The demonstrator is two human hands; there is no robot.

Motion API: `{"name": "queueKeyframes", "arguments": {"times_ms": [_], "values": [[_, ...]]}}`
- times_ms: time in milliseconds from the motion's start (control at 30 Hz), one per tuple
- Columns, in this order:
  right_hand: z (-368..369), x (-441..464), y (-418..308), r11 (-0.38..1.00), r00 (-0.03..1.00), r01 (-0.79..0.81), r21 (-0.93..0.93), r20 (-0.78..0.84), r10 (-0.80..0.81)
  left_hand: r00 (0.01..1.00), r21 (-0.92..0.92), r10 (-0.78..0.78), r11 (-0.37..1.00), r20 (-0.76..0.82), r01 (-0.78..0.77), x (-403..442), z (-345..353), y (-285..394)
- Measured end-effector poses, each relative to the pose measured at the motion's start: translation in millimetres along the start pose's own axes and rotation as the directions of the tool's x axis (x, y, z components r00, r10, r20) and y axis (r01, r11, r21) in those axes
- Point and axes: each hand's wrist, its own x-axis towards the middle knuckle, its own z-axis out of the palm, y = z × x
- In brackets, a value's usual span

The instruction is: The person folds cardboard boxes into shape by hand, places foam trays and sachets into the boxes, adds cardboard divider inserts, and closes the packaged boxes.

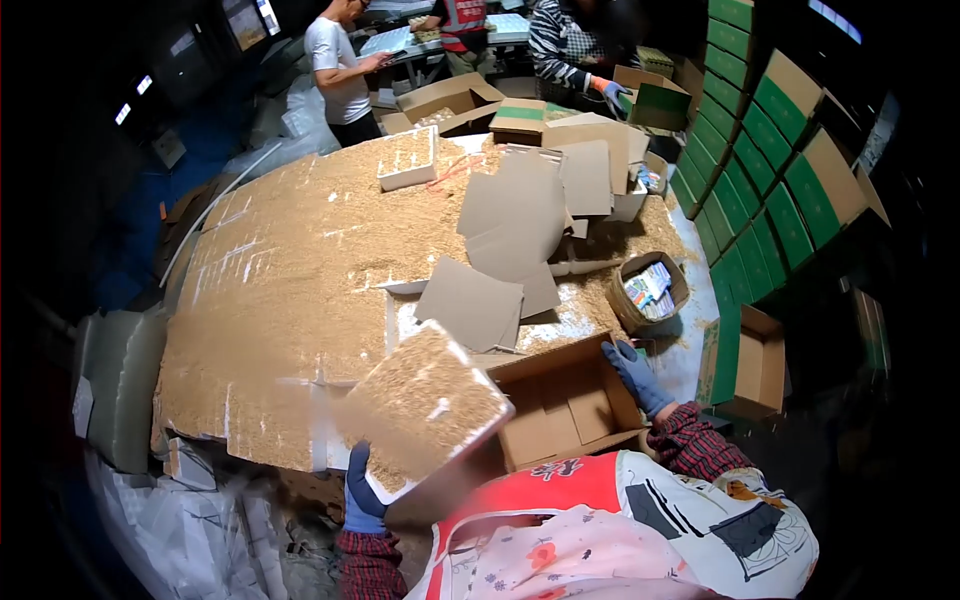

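Note:
My left hand (364, 492), in a blue-grey glove, grips the near left edge of a white foam tray (432, 400) filled with tan, sawdust-like shavings. The tray is tilted, slightly blurred, and off the stack, partly over an open cardboard box (555, 405). That box looks empty inside, with bare brown walls and floor. At its right wall is my right hand (640, 378), gloved too, with fingers curled over the rim. Part of the box's left side is hidden behind the tray.
Shavings-filled trays (270, 320) cover the table's left. Flat cardboard sheets (515, 215) lie mid-table, beside a basket (650, 292) of small packets. Green-and-brown boxes (760, 180) are stacked on the right; another open box (745, 360) stands below. Co-workers (340, 70) stand at the far end.

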Motion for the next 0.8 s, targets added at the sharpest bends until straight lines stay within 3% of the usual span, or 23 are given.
{"name": "queueKeyframes", "arguments": {"times_ms": [67,133,167,200,233,267,300,333,400,433,467,533,567,633,700,733,767,800], "values": [[2.1,20.1,38.3,0.982,0.981,0.165,-0.090,0.118,-0.154,0.947,-0.019,-0.294,0.954,0.131,0.298,7.4,28.7,-1.9],[0.2,17.6,30.4,0.983,0.972,0.180,-0.026,0.160,-0.173,0.912,0.021,-0.367,0.929,0.181,0.370,21.7,35.5,-17.7],[0.1,18.4,29.1,0.978,0.968,0.203,-0.048,0.162,-0.193,0.942,0.367,-0.309,0.898,0.129,0.244,28.0,38.4,-26.9],[-1.2,18.7,28.3,0.972,0.965,0.223,-0.071,0.157,-0.210,0.964,0.670,-0.240,0.735,0.116,0.103,37.2,40.4,-37.6],[2.1,22.7,39.9,0.949,0.945,0.303,-0.084,0.159,-0.288,0.930,0.842,-0.190,0.509,0.314,-0.180,45.9,40.4,-43.2],[2.5,22.3,43.7,0.921,0.920,0.377,-0.101,0.161,-0.358,0.857,0.857,-0.132,0.226,0.499,-0.464,52.8,48.4,-48.0],[-0.4,22.0,48.0,0.909,0.917,0.377,-0.176,0.205,-0.341,0.914,0.867,-0.156,0.408,0.374,-0.285,59.3,58.6,-53.5],[-3.6,19.2,40.5,0.890,0.912,0.383,-0.247,0.251,-0.323,0.936,0.854,-0.172,0.484,0.306,-0.190,65.5,64.6,-55.5],[-8.0,8.6,22.8,0.966,0.946,0.249,-0.064,0.230,-0.229,0.959,0.825,-0.194,0.561,0.204,-0.063,76.4,74.6,-55.5],[2.9,14.1,41.4,0.966,0.952,0.248,0.074,0.164,-0.257,0.962,0.826,-0.202,0.562,0.181,-0.038,79.4,79.1,-55.7],[5.7,15.1,48.8,0.967,0.954,0.241,0.080,0.166,-0.251,0.958,0.842,-0.219,0.539,0.183,-0.037,81.7,83.5,-55.1],[5.7,20.6,52.3,0.958,0.969,0.195,0.212,0.108,-0.222,0.923,0.893,-0.259,0.424,0.283,-0.154,86.2,89.1,-69.5],[-7.0,28.0,51.7,0.963,0.978,0.017,0.268,0.196,-0.072,0.908,0.901,-0.268,0.383,0.321,-0.206,88.6,88.6,-84.0],[-34.7,39.7,42.8,0.883,0.905,-0.350,0.312,0.354,0.234,0.923,0.910,-0.287,0.394,0.257,-0.131,89.6,94.7,-120.7],[-67.2,86.1,36.1,0.791,0.939,-0.268,0.550,0.332,0.088,0.940,0.836,-0.294,0.549,0.171,0.020,75.3,126.9,-138.9],[-73.5,124.7,58.2,0.912,0.984,0.045,0.407,0.140,-0.111,0.944,0.838,-0.308,0.541,0.119,0.071,76.2,121.4,-144.2],[-79.5,163.2,81.3,0.939,0.951,0.308,0.155,-0.064,-0.302,0.958,0.905,-0.244,0.424,0.151,-0.034,80.8,111.6,-150.1],[-84.0,190.7,86.9,0.812,0.833,0.401,-0.424,-0.199,-0.516,0.964,0.951,-0.190,0.283,0.184,-0.126,84.2,98.8,-155.5]]}}
